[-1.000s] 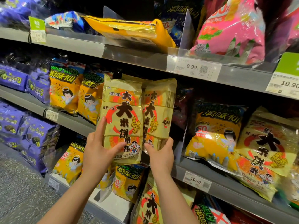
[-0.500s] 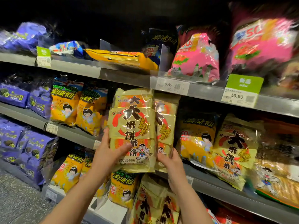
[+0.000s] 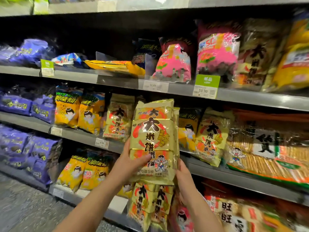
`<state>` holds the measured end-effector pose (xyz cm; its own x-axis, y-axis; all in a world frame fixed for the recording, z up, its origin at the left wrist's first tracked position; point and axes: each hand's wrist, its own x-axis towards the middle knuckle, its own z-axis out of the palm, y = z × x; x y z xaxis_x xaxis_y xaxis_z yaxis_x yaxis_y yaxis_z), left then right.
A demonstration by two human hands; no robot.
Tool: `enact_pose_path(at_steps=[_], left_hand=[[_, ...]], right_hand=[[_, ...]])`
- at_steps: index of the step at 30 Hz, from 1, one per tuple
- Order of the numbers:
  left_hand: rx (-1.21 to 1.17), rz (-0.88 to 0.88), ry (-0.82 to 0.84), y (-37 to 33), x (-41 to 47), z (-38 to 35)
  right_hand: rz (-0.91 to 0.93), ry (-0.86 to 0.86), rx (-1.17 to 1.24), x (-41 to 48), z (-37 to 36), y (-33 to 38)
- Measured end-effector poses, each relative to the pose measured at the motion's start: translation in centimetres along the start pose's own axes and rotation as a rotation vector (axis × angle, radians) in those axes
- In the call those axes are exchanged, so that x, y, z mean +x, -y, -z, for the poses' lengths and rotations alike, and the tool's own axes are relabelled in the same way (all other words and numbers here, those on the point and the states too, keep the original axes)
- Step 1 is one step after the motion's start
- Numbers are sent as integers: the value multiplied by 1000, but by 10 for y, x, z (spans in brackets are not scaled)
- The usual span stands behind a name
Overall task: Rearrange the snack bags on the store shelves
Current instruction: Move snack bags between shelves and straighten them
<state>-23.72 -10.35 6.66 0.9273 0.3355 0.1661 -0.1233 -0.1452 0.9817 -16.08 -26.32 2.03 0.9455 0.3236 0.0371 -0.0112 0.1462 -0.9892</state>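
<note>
1. Left hand (image 3: 132, 162) clamps the lower left of the gold rice-cracker bag (image 3: 155, 134), thumb across the front, fingers behind. Right hand (image 3: 183, 173) grips the bottom right edge.
2. Bag is upright, in the air, in front of the middle shelf (image 3: 217, 171). An edge behind it on the right suggests a 2nd bag stacked there, but we can't be sure.
3. Step, as we judge it: mid-placement. The bag is lifted and not yet set down.
4. Next move prob. needs both hands to ease it in base-first, btw the matching bag (image 3: 118, 121) and the orange bag (image 3: 187, 129), w/o tipping either. The slot itself is hidden.
5. Look: glossy gold wrap, big black characters, red ring, cartoon kid low down. We'd guess it's slippery.
</note>
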Motion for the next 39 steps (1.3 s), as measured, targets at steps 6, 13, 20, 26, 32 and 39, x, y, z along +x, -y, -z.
enact_pose_path(at_steps=[6, 13, 20, 26, 32, 39], left_hand=[[-123, 35, 107, -14, -20, -4], [-324, 127, 251, -32, -34, 2], [-382, 44, 169, -40, -26, -11], [-453, -62, 107, -45, -15, -22], [-421, -174, 64, -70, -3, -26], [-337, -358, 41, -125, 29, -38]], right_hand=[[87, 12, -20, -30, 10, 20], [217, 52, -116, -43, 16, 45], [266, 59, -162, -39, 22, 60], [284, 43, -42, -29, 34, 78], [457, -46, -200, -18, 44, 114], [618, -221, -320, 21, 66, 181]])
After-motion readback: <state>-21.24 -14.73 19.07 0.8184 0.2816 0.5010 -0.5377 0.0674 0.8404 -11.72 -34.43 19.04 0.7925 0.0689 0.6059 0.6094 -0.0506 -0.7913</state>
